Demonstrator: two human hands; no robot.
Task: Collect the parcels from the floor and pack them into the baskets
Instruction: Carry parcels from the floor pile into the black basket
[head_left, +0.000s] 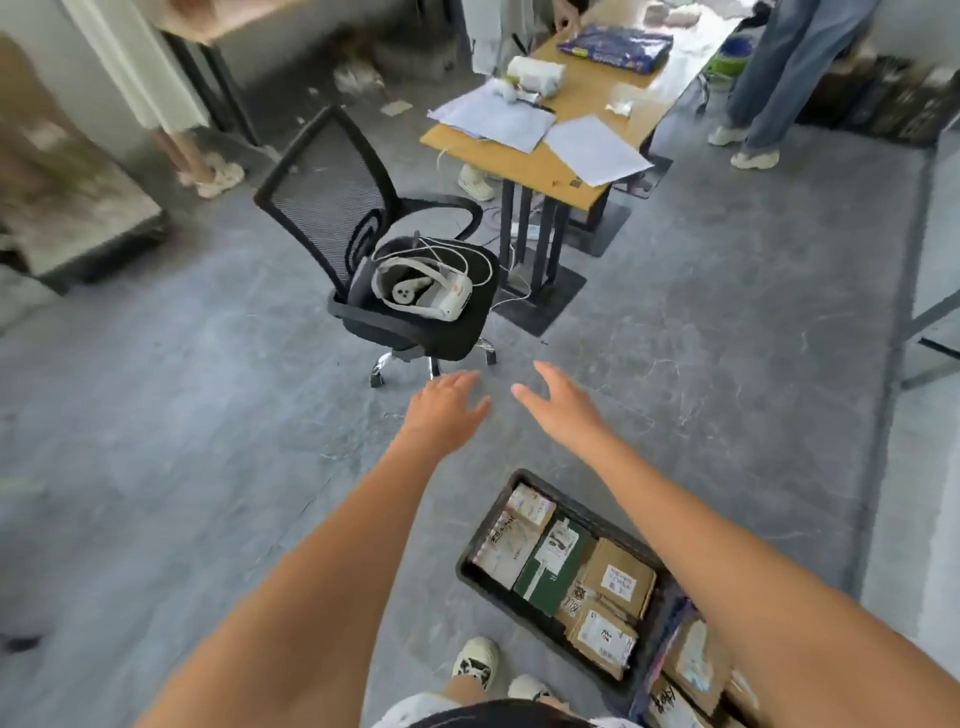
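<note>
A black basket (485, 540) stands on the grey floor at the lower right, packed with several cardboard parcels (618, 577) and one dark green parcel (556, 566). To its right, at the frame's bottom corner, more brown parcels (693, 670) lie in a second container with a blue edge. Both my arms stretch forward above the floor. My left hand (447, 405) and my right hand (563, 400) are held out with straight fingers, palms down, holding nothing. No loose parcel shows on the floor near them.
A black office chair (363, 244) with a white headset (421, 288) on its seat stands just beyond my hands. Behind it is a wooden table (566, 161) with papers. Other people's legs stand at the back left and back right. My shoes (475, 665) are at the bottom.
</note>
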